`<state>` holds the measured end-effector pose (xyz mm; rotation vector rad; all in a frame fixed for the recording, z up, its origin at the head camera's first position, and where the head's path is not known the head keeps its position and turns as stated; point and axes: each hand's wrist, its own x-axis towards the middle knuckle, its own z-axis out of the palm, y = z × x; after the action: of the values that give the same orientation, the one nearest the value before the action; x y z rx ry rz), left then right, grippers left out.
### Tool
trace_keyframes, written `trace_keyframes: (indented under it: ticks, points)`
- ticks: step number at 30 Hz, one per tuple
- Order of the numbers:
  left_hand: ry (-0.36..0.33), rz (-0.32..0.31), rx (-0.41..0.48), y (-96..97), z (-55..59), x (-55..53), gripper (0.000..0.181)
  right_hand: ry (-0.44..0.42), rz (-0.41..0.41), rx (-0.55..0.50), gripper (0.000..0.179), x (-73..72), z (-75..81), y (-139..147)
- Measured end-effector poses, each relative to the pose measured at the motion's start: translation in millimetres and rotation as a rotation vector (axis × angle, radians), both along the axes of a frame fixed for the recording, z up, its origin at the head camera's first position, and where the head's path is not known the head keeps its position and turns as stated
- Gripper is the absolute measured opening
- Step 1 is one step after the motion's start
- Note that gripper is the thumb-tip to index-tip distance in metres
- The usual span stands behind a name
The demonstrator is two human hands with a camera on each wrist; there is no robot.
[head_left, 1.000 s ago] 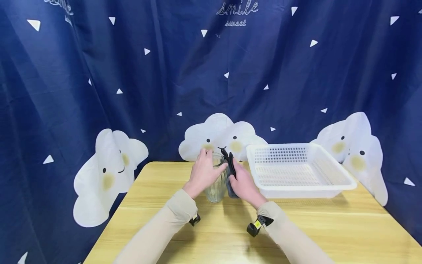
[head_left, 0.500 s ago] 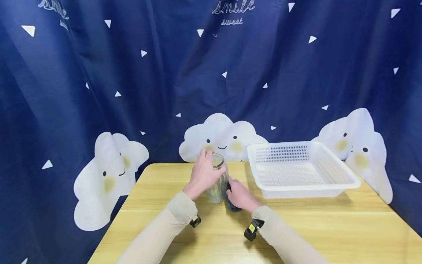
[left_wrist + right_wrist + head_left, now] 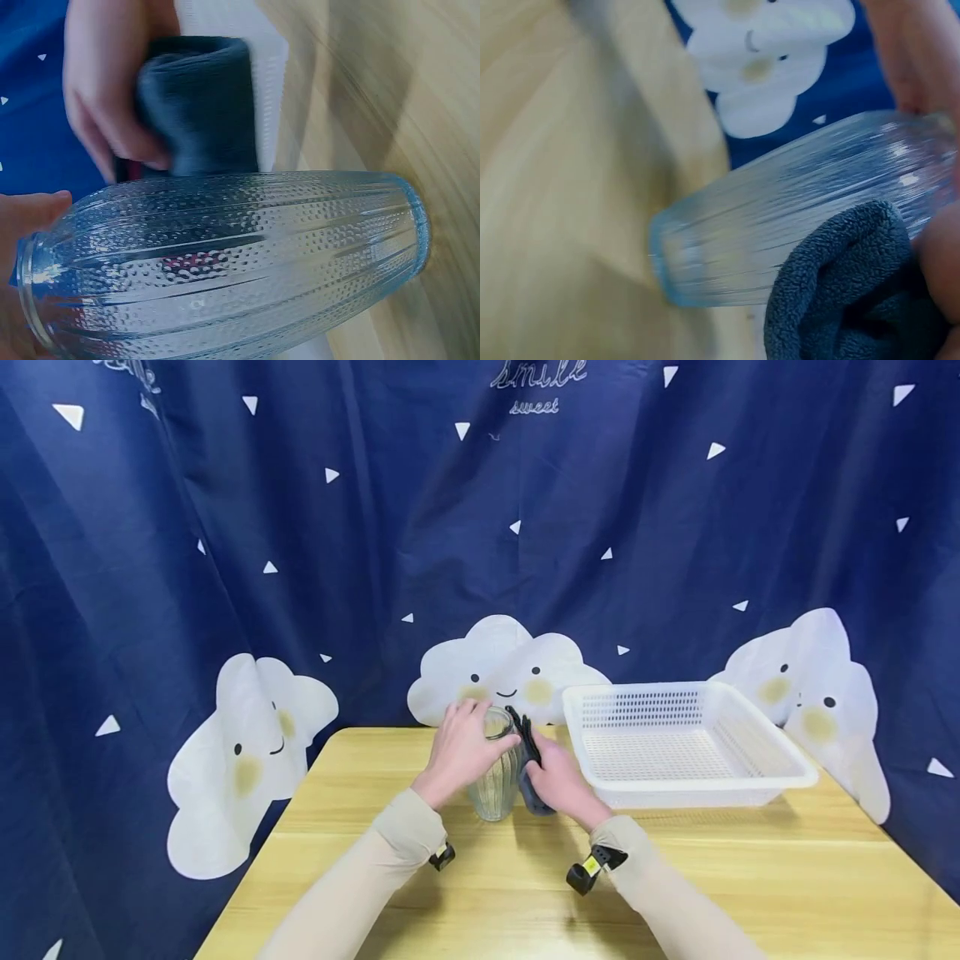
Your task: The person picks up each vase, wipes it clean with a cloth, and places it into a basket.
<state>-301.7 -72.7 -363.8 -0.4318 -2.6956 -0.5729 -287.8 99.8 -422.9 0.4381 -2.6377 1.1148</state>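
A clear ribbed glass vase (image 3: pixel 491 797) stands upright on the wooden table. My left hand (image 3: pixel 461 747) grips it near the top, fingers on the far side and thumb by the rim. In my right hand (image 3: pixel 558 777) is a dark grey terry cloth (image 3: pixel 535 797), folded thick, held close against the vase's right side. Thin black ends poke up above the fingers. The left wrist view shows the cloth (image 3: pixel 202 105) overlapping the dimpled glass (image 3: pixel 300 247). In the right wrist view the cloth's fold (image 3: pixel 832 277) covers part of the vase (image 3: pixel 727 232).
A white perforated plastic basket (image 3: pixel 675 793) sits on the table's right rear, just beyond my right hand. Behind the table (image 3: pixel 352 852) hangs a dark blue curtain (image 3: pixel 375 527) with clouds and triangles. Each wrist wears a small black camera.
My right hand slid the cloth down along the vase half a second ago, then back up to about its earlier height. My left hand keeps its grip near the rim.
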Motion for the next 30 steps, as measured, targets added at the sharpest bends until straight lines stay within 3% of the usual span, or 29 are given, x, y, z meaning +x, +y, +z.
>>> trace_keyframes:
  ticks: [3,6,15,20,26,30]
  points:
    - [-0.012,-0.013,-0.001,0.9,2.0,0.0,0.087,0.042,-0.028,0.019,0.063,2.4,9.1,2]
    - [-0.03,-0.015,0.018,1.3,2.7,-0.1,0.09,0.064,-0.045,0.078,0.064,3.6,6.1,1]
    - [-0.035,-0.003,-0.011,1.3,3.8,0.2,0.089,-0.026,-0.038,0.252,0.063,1.6,-38.6,-8]
    - [-0.036,-0.012,-0.013,1.1,2.8,-0.7,0.087,-0.083,0.002,0.279,0.063,-0.2,-52.1,-9]
    - [-0.061,-0.03,-0.031,1.1,5.6,0.2,0.081,-0.135,0.027,0.167,0.061,1.1,-35.7,-3]
    - [-0.086,-0.038,-0.045,4.0,8.9,2.2,0.082,-0.076,-0.006,0.142,0.061,6.3,-16.1,0]
